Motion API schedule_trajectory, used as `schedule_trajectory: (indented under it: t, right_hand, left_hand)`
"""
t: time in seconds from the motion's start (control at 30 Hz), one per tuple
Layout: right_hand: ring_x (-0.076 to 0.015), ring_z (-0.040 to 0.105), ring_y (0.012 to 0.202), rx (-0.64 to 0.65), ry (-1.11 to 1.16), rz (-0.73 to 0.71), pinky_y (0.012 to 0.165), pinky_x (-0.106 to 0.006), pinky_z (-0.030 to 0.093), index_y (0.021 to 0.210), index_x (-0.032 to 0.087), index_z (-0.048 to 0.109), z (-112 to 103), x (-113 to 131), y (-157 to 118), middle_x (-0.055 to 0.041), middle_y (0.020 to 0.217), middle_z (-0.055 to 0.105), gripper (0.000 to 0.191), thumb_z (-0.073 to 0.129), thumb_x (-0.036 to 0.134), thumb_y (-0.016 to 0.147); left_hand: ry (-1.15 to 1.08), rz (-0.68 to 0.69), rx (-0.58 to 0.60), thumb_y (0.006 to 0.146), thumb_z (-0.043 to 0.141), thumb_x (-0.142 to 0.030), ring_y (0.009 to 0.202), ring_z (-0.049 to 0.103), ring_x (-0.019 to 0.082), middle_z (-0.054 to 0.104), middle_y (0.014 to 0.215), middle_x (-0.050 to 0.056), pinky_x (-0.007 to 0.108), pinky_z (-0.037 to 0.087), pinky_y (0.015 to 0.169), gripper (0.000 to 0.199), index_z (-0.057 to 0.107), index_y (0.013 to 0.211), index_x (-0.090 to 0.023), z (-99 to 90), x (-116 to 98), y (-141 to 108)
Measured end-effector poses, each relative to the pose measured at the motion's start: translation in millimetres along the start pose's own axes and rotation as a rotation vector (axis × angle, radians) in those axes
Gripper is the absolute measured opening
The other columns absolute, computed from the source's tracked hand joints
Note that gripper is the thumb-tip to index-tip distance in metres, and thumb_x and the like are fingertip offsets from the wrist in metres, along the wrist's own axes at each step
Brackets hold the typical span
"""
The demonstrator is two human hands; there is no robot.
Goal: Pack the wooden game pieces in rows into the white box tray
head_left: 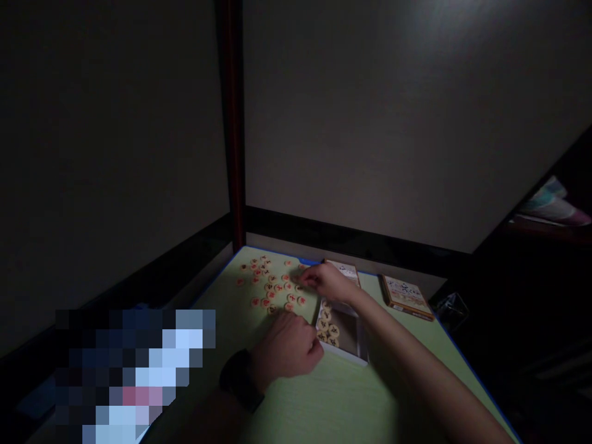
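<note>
Round wooden Chinese chess pieces (278,288), marked in red or black, lie scattered over the far left of the green table. My right hand (330,282) reaches among them with its fingertips pinched together, close above a black-marked piece (298,288); whether a piece is between the fingers is too dark to see. Below it stands an open white-edged box (345,356), with several black-marked pieces (327,328) gathered along its left side. My left hand (290,346), wearing a dark watch (241,380), is curled beside the box's left edge. Its fingertips are hidden underneath.
Partly behind my right hand lies a printed box lid (348,271). Another printed box (407,297) rests near the table's right edge. Walls (351,123) close off the back and left of the green table (319,401). The light is dim.
</note>
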State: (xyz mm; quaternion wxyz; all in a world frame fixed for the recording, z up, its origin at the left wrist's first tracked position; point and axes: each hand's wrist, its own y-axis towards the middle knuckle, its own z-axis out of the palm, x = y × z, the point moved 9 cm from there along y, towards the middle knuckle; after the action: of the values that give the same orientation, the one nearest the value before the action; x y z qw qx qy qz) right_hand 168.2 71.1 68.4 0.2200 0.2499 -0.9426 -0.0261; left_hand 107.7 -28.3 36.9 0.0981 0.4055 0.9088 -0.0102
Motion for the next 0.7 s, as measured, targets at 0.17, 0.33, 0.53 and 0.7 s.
schedule_trajectory:
  t: [0.17, 0.33, 0.53, 0.7]
  right_hand:
    - [-0.0153, 0.070, 0.082, 0.184, -0.084, -0.088, 0.071, -0.021, 0.044, 0.087, 0.017, 0.078, 41, 29, 43, -0.0027, 0.085, 0.077, 0.027, 0.060, 0.000, 0.079]
    - [-0.0203, 0.069, 0.084, 0.188, -0.329, -0.044, 0.068, -0.025, 0.042, 0.090, 0.020, 0.078, 52, 49, 52, -0.0074, 0.089, 0.077, 0.017, 0.061, 0.020, 0.087]
    - [-0.0161, 0.062, 0.073, 0.269, -0.285, -0.173, 0.061, -0.024, 0.035, 0.078, 0.019, 0.072, 61, 77, 22, -0.0031, 0.075, 0.071, 0.010, 0.070, 0.028, 0.083]
    - [-0.0163, 0.060, 0.073, 0.306, -0.353, -0.174, 0.059, -0.025, 0.034, 0.083, 0.017, 0.071, 73, 83, 13, -0.0054, 0.080, 0.070, 0.008, 0.065, 0.023, 0.083]
  left_hand:
    - [-0.018, 0.106, 0.044, 0.080, 0.053, -0.033, 0.070, 0.070, 0.026, 0.075, 0.074, 0.013, 0.038, 0.049, 0.071, 0.032, 0.078, 0.078, -0.014, 6.3, -21, -5]
    - [-0.004, 0.142, 0.054, 0.075, 0.056, -0.036, 0.069, 0.070, 0.029, 0.075, 0.073, 0.016, 0.039, 0.050, 0.071, 0.034, 0.079, 0.079, -0.012, 16.1, -27, -6]
    - [-0.012, 0.154, 0.071, 0.075, 0.055, -0.036, 0.067, 0.070, 0.030, 0.075, 0.072, 0.017, 0.039, 0.050, 0.066, 0.036, 0.080, 0.081, -0.011, 19.6, -29, -4]
    - [-0.031, 0.128, 0.088, 0.074, 0.056, -0.035, 0.072, 0.071, 0.031, 0.076, 0.079, 0.018, 0.039, 0.052, 0.068, 0.036, 0.080, 0.084, -0.010, 19.5, -30, -5]
